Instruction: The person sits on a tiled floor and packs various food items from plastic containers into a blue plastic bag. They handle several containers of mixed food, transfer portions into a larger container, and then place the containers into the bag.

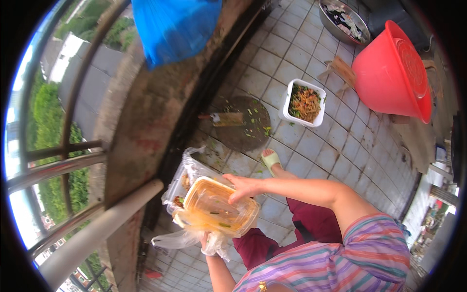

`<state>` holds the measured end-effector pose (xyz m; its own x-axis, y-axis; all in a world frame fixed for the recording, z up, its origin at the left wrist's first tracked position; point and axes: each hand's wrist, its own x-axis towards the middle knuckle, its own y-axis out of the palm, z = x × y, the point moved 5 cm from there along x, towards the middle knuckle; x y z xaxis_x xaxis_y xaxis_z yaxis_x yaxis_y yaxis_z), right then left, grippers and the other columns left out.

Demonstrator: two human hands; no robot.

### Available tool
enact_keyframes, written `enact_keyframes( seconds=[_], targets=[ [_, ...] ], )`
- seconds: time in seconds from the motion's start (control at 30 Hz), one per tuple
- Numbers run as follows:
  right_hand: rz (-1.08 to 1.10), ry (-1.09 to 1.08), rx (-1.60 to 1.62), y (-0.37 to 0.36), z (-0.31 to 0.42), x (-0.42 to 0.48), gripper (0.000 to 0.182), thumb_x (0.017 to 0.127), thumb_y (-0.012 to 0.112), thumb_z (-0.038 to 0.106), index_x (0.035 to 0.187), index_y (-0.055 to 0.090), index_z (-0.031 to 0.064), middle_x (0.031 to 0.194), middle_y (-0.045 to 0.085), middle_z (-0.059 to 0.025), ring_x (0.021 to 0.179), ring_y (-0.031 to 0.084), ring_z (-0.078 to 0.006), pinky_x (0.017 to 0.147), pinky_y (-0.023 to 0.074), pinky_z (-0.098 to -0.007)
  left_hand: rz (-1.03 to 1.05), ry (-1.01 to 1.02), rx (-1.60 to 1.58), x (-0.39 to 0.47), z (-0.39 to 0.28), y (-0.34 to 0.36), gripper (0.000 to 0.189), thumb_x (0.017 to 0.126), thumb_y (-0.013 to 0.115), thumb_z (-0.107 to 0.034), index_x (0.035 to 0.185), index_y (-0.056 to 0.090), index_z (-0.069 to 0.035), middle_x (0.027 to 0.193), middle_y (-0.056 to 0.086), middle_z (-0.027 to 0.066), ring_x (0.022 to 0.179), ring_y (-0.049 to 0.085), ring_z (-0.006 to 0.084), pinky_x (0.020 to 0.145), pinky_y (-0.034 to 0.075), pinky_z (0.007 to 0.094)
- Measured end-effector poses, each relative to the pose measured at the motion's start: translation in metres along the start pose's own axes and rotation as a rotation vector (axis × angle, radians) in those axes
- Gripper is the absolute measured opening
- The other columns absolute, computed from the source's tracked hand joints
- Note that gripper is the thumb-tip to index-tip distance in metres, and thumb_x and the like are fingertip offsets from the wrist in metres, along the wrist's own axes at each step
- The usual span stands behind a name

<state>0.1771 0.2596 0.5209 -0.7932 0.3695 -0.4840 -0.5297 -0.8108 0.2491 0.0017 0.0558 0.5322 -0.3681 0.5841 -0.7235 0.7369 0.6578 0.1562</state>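
My left hand point(208, 239) is wrapped in thin clear plastic point(215, 245), stained orange towards the fingers; whether it is a glove or a bag I cannot tell. It holds the lower rim of a clear plastic food container point(215, 204) smeared with orange sauce, with a few green scraps inside. My bare right hand point(242, 188) grips the same container at its upper right side, thumb over the rim. Behind it, partly hidden, is a larger clear plastic container point(173, 188) with crumpled film at its edge and some reddish-brown food inside.
On the tiled floor point(288, 40) lie a round chopping board point(251, 135) with a cleaver point(228, 119) and green scraps, and a white tub point(286, 109) of chopped vegetables. Right are a red plastic tub point(375, 73), a wooden stool point(344, 69) and a steel basin point(335, 31). A blue bag point(178, 33) hangs left, near railings point(65, 120).
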Motion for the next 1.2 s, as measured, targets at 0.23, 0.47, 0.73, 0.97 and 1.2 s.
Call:
enact_keyframes(
  seconds=[0.23, 0.47, 0.73, 0.97, 1.2],
  targets=[
    [-0.146, -0.078, 0.257, -0.020, 0.065, -0.073, 0.106, 0.057, 0.072, 0.034, 0.133, 0.012, -0.0094, 0.128, 0.036, -0.0203, 0.118, 0.037, -0.0237, 0.097, 0.0330, -0.0330, 0.329, 0.077, 0.168, 0.013, -0.060, 0.042, 0.042, 0.090, 0.043, -0.030, 0.123, 0.040, -0.005, 0.112, 0.051, 0.0096, 0.099, 0.052, 0.0224, 0.084, 0.045, 0.0343],
    [-0.317, -0.235, 0.230, -0.038, 0.113, -0.142, 0.084, 0.061, 0.071, 0.026, 0.126, 0.027, -0.0054, 0.113, 0.046, -0.0145, 0.106, 0.045, -0.0195, 0.091, 0.0385, -0.0324, 0.552, 0.719, 0.872, 0.007, -0.110, 0.111, 0.039, 0.081, 0.053, -0.025, 0.111, 0.049, -0.002, 0.106, 0.054, 0.0128, 0.097, 0.054, 0.0267, 0.083, 0.045, 0.0361],
    [-0.336, -0.362, 0.316, -0.114, 0.216, -0.262, 0.052, 0.062, 0.068, 0.024, 0.104, 0.055, -0.0041, 0.089, 0.058, -0.0090, 0.081, 0.056, -0.0158, 0.074, 0.0468, -0.0298, 0.849, 0.721, 0.442, -0.047, -0.154, 0.260, 0.036, 0.089, 0.044, -0.023, 0.119, 0.044, -0.004, 0.105, 0.054, 0.0094, 0.095, 0.054, 0.0211, 0.079, 0.048, 0.0331],
    [-0.401, -0.378, 0.454, -0.213, 0.236, -0.311, 0.045, 0.068, 0.067, 0.021, 0.105, 0.056, -0.0028, 0.093, 0.062, -0.0106, 0.079, 0.061, -0.0182, 0.073, 0.0509, -0.0305, 1.066, 0.127, -0.036, -0.060, -0.194, 0.446, 0.029, 0.090, 0.045, -0.016, 0.116, 0.049, -0.004, 0.093, 0.057, 0.0047, 0.075, 0.058, 0.0149, 0.067, 0.051, 0.0269],
    [-0.514, -0.432, 0.489, -0.325, 0.298, -0.316, 0.036, 0.072, 0.065, 0.022, 0.100, 0.055, 0.0014, 0.092, 0.060, -0.0081, 0.079, 0.061, -0.0173, 0.074, 0.0513, -0.0311, 1.517, 0.052, -0.175, -0.009, -0.267, 0.606, 0.035, 0.092, 0.042, -0.022, 0.121, 0.045, -0.003, 0.113, 0.055, 0.0102, 0.096, 0.057, 0.0199, 0.085, 0.047, 0.0324]
  ],
)
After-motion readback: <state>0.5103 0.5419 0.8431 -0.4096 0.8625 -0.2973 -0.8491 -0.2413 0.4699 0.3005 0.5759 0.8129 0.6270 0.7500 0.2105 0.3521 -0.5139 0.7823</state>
